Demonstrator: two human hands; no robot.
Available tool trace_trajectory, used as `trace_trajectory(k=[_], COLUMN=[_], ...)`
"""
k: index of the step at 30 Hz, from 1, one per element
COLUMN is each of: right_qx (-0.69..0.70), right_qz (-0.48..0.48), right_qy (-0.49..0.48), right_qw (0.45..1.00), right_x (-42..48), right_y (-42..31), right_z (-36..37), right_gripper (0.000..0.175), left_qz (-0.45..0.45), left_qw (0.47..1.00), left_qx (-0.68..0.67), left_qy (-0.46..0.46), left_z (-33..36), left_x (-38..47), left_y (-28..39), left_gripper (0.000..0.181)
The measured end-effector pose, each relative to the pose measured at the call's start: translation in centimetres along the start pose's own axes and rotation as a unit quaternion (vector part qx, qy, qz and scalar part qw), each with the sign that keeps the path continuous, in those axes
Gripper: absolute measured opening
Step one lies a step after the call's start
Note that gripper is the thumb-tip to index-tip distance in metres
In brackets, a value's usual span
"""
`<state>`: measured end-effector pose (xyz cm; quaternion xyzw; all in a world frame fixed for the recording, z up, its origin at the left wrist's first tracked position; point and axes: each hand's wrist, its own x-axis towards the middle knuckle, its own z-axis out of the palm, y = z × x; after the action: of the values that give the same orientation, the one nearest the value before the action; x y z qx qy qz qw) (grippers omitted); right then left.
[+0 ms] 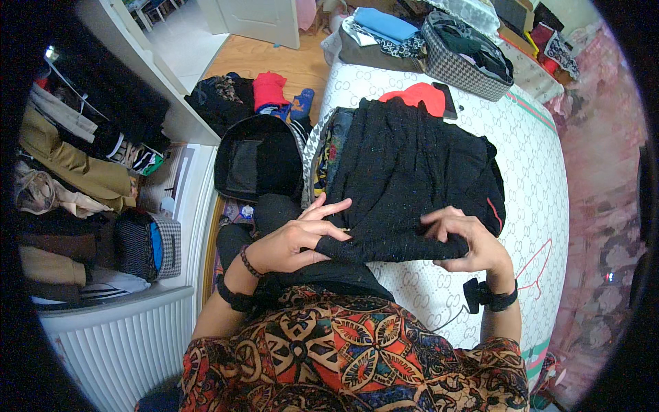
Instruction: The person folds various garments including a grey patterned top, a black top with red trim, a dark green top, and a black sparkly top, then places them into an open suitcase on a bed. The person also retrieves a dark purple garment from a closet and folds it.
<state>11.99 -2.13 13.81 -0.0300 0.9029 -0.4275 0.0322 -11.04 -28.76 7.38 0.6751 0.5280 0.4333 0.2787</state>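
A black garment (406,180), gathered along its far edge, lies over a pile of clothes on the bed. My left hand (296,239) pinches its near left corner between thumb and fingers. At the near right edge, my right hand (466,239) curls round the cloth, thumb below and fingers above. Beneath and left of the garment show folded patterned and denim-like clothes (340,144) beside a houndstooth fabric edge (311,165). A thin red line runs on dark cloth at the right.
A red cloth (419,98) and a dark phone-like object (447,100) lie beyond the garment. A houndstooth storage basket (466,72) holds clothes. An empty black container (257,159) stands left. A red hanger (538,270) rests on the bed (535,206); a wardrobe holds clothes (77,159).
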Motion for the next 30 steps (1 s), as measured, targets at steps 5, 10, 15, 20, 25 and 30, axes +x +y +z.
trace_trajectory(k=[5,10,15,20,25,30], right_qx=[-0.027,0.218,0.486,0.543,0.266,-0.333], right_qz=[-0.070,0.335,0.282,0.276,0.328,0.123], right_qy=[-0.041,0.108,0.235,0.265,0.299,0.410], right_qw=[0.996,0.910,0.793,0.747,0.856,0.840], right_x=[1.0,0.9,3.2,3.5,2.6,4.1], right_y=[0.2,1.6,3.8,5.9,6.0,-0.1], right_z=[0.4,0.1,-0.2,0.9,2.1,4.9], right_gripper=[0.030,0.051,0.057,0.059,0.064,0.059], left_qz=[0.011,-0.126,-0.152,-0.220,-0.207,-0.248], left_qw=[0.996,0.957,0.868,0.890,0.891,0.931], left_qx=[-0.093,-0.250,-0.446,-0.367,-0.360,-0.194], left_qy=[0.001,0.075,0.158,0.159,0.185,0.184], left_z=[-0.2,-1.0,-0.8,-0.3,0.4,0.7], left_x=[0.0,0.7,4.2,5.9,5.2,4.3], left_y=[-1.5,-2.8,-5.0,-7.0,-7.3,-6.7], left_gripper=[0.014,0.040,0.062,0.059,0.055,0.073])
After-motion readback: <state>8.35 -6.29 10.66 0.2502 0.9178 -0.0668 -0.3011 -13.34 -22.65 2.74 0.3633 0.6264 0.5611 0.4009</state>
